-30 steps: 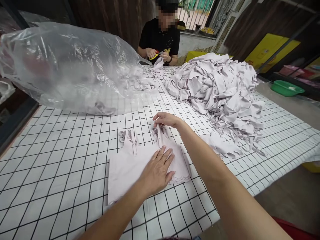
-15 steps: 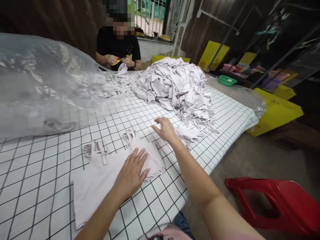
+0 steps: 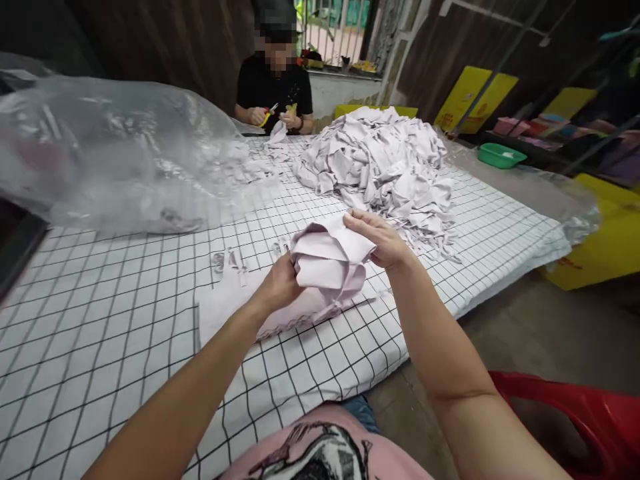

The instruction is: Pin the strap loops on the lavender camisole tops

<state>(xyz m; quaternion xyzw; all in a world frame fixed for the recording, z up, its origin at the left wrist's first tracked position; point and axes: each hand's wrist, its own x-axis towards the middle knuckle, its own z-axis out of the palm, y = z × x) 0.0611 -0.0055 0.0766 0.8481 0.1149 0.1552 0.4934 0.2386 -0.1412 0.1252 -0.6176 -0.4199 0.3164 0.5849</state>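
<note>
Between my hands, just above the table, is a pale pinkish-grey piece of fabric [image 3: 325,257], bunched into loose folds. My left hand [image 3: 283,283] is closed on its left side, with some of the fingers hidden behind the cloth. On the upper right edge, my right hand [image 3: 377,239] pinches the fabric between thumb and fingers. Beneath it lie flat, stacked fabric pieces [image 3: 215,308] of the same colour, with thin straps at their upper edge. Farther back rises a large heap of crumpled fabric pieces [image 3: 375,157].
A white tablecloth with black grid lines [image 3: 125,320] covers the table. A clear plastic bag [image 3: 150,160] lies at the left. Across the table, a person in black [image 3: 275,87] holds yellow-handled snips. A green basin [image 3: 501,156] stands at the back right; a red stool [image 3: 590,407] is at the lower right.
My left hand went from lying flat on the stack to gripping fabric. My right hand, empty before, now grips it too. The fabric is lifted and folded up. The view has shifted left.
</note>
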